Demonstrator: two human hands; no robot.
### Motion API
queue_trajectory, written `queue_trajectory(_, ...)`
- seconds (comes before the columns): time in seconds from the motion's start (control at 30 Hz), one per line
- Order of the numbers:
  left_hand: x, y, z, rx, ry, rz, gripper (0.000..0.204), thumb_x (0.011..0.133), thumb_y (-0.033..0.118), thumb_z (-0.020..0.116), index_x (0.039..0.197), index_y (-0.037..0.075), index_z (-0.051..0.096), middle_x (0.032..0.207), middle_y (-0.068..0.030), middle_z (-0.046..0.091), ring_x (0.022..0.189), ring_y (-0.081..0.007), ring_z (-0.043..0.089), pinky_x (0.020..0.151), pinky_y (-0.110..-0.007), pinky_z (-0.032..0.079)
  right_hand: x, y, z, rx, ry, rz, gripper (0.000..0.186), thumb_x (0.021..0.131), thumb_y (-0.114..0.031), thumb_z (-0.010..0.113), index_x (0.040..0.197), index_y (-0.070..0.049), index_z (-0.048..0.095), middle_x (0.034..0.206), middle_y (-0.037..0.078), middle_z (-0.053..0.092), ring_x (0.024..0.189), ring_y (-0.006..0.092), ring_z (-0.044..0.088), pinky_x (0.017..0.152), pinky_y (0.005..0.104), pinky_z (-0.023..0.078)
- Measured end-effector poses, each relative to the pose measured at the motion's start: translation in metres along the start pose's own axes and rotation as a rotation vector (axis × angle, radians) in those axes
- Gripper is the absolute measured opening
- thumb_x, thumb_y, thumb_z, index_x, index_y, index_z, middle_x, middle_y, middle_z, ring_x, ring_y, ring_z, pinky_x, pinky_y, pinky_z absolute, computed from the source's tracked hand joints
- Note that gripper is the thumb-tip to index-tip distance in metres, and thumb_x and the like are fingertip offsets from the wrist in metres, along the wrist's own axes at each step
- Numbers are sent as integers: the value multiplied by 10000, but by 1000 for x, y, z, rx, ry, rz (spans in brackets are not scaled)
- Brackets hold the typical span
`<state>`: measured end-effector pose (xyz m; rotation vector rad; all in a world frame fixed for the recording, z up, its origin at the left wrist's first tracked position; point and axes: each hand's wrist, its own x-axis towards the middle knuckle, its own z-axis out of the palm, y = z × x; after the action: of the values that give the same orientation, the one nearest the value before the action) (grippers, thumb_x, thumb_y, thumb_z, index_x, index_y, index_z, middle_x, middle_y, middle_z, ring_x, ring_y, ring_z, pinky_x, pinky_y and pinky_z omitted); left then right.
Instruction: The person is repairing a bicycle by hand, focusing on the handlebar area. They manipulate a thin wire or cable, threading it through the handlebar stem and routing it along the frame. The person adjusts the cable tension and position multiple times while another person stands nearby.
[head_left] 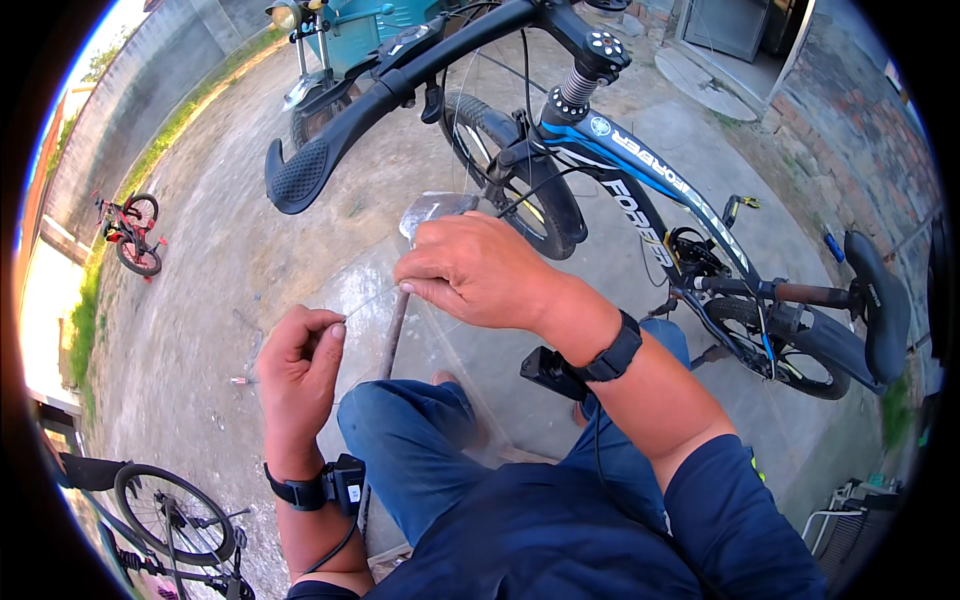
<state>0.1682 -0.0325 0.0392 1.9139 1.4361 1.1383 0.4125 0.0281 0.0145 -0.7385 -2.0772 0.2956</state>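
Note:
A thin pale strand (372, 303), a wire or thread whose exact kind I cannot make out, stretches between my two hands. My left hand (300, 365) pinches its lower end between thumb and forefinger. Higher and to the right, my right hand (485, 270) grips the other end, fingers curled with the thumb pressed against them. Below my hands runs the long handle of a shovel-like tool (387, 350); its flat grey metal head shows just beyond my right hand. A black and blue bicycle (650, 165) stands ahead to the right, its handlebar grip (303, 178) reaching over toward the left.
A small red bicycle (138, 235) is far left on the concrete ground. Another bicycle's wheel (175, 515) is at lower left. A teal vehicle (372, 28) is parked at the back. A brick wall (850, 110) and doorway stand at right, a metal-framed item (845, 525) lower right.

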Motion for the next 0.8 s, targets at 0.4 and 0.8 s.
queue_trajectory(0.4,8,12,22,23,-103,-8,71,911,17,629,977,-4,638,818,15,580,722,-40,513,655,-215,423,-1,-3,-4,-42,-88,53,79,852,-200,660,860,-136,704,799,47,585,855,275,599,753,418,441)
queue_trajectory(0.8,13,18,25,151,2,195,81,848,6,678,928,19,676,732,-74,536,613,-168,526,560,-286,417,4,4,5,-53,-53,-11,77,856,-179,690,917,-133,702,767,28,581,794,259,593,697,399,433)
